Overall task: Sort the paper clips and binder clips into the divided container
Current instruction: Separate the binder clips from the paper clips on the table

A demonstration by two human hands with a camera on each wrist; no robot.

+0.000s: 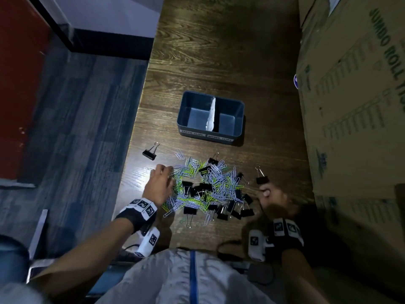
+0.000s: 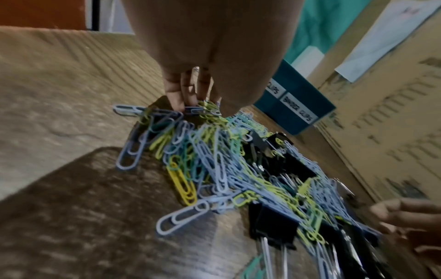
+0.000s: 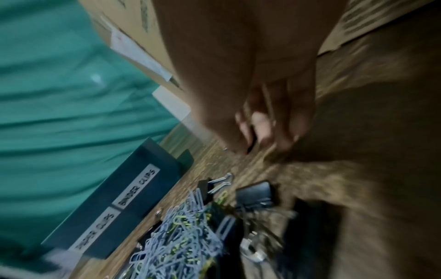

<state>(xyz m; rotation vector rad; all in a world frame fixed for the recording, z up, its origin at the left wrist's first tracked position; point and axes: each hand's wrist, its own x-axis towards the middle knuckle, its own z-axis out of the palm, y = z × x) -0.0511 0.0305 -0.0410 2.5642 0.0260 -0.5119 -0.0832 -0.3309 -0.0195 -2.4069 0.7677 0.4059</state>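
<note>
Coloured paper clips (image 1: 203,185) under left hand (image 1: 158,186)

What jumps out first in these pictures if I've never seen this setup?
A tangled heap of coloured paper clips and black binder clips lies on the dark wooden table. Beyond it sits an empty blue divided container. The left hand touches the heap's left edge; the right hand is at its right.

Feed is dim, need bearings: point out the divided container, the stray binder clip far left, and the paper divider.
divided container (image 1: 188,102): head view, left rim.
stray binder clip (image 1: 149,154): head view, black body.
paper divider (image 1: 211,114): head view, middle.
</note>
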